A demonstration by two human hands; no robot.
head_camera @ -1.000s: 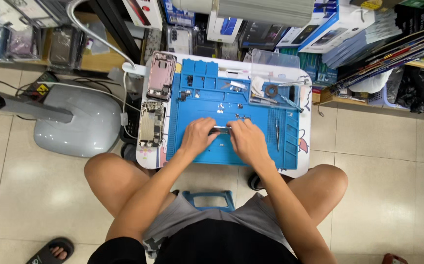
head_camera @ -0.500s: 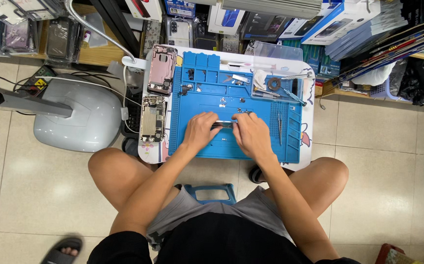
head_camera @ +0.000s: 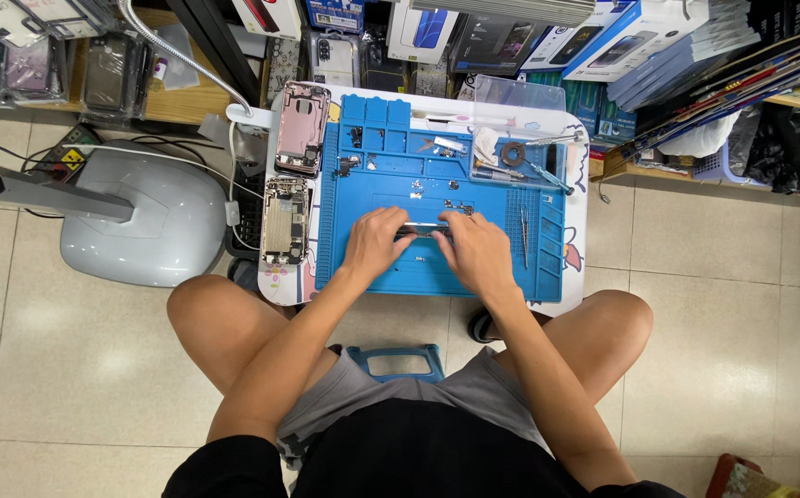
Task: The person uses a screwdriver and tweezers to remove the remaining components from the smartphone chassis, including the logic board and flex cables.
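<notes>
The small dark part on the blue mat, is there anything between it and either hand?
Nothing visible does. The left hand and the right hand both close on the small dark part from either side, over the middle of the blue mat. The tweezers lie off to the right, clear of the hands.

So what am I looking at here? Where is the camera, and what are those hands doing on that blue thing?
The camera sits on the person's head and looks straight down, so you see their own knees and arms. Both hands meet over a blue rubber work mat on a small white table. The left hand and the right hand together hold a thin dark flat part; what it is, I cannot tell. Left of the mat lie a pink opened phone shell and an opened phone body with bare electronics. Slim metal tweezers rest at the right.
</notes>
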